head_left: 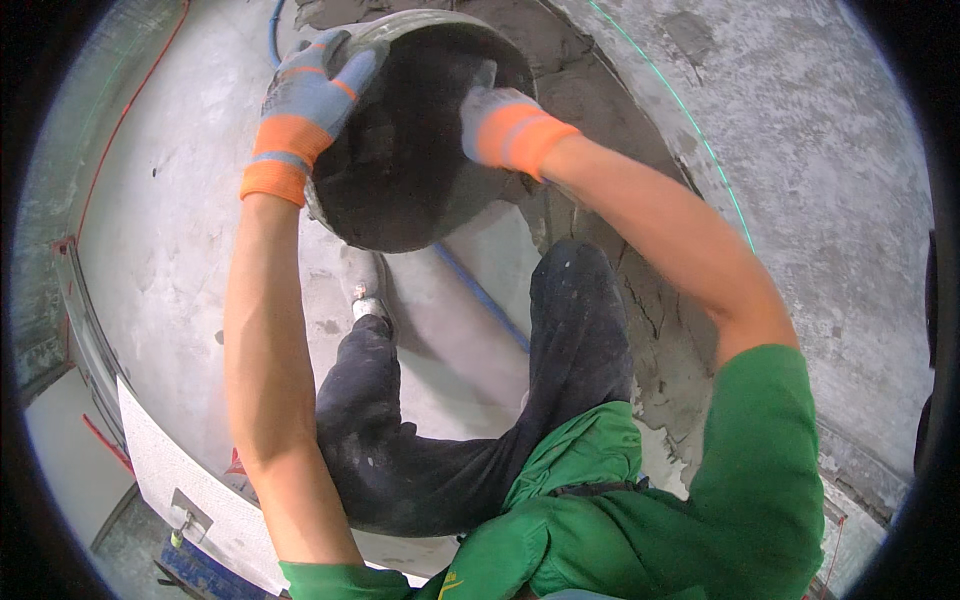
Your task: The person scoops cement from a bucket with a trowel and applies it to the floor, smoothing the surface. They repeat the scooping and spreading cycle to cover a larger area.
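A large round bucket (470, 205) is tipped with its mouth toward me, at the top middle of the head view. Its inside is dark, with grey residue on the walls. My left hand (312, 95), in a grey and orange glove, grips the bucket's rim at the upper left. Inside the mouth, near the right rim, is my right hand (497, 125) in a matching glove. It is slightly blurred and looks closed, thumb up; anything in its fingers is hidden. Wet grey mortar (580, 100) lies spread on the floor to the bucket's right.
A blue hose (482, 297) runs on the floor beneath the bucket, close to my shoe (362, 275). Green laser light (690, 112) crosses the concrete at right. At left lie a red cord (122, 118) and a white panel (200, 480) with a small metal fitting (188, 515).
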Demonstrator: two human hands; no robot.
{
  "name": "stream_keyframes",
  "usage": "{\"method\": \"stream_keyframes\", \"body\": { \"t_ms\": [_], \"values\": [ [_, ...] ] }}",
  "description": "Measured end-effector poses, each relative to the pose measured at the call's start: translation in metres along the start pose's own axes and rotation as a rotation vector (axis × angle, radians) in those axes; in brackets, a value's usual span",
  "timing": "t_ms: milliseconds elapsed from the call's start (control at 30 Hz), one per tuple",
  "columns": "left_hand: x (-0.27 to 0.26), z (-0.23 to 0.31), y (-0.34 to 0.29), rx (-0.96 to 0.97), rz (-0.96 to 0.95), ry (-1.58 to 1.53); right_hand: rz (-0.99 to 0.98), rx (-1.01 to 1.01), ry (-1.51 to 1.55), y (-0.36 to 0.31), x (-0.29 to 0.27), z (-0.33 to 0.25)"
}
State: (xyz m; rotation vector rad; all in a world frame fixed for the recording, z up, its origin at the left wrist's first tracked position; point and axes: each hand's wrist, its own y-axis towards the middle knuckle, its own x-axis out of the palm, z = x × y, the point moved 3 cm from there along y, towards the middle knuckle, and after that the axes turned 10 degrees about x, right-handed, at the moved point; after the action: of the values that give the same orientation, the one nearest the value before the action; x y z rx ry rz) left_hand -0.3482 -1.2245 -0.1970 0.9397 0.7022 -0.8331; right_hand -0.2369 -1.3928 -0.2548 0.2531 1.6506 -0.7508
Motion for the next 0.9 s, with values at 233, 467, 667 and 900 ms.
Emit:
{"method": "stream_keyframes", "body": {
  "t_ms": [233,467,667,900],
  "values": [
    [-0.019,0.022,-0.009,-0.021,0.032,-0.1,-0.326,0.022,-0.102,0.081,0.067,-0.023],
    [-0.034,0.041,-0.018,-0.039,0.11,-0.308,-0.243,-0.224,0.093,0.114,0.125,0.005],
    [-0.037,0.038,-0.021,-0.091,0.108,-0.369,-0.099,-0.332,0.085,0.104,0.126,-0.014],
    [-0.034,0.023,-0.02,-0.078,0.087,-0.328,-0.054,0.277,0.612,-0.001,0.006,0.017]
  ]
}}
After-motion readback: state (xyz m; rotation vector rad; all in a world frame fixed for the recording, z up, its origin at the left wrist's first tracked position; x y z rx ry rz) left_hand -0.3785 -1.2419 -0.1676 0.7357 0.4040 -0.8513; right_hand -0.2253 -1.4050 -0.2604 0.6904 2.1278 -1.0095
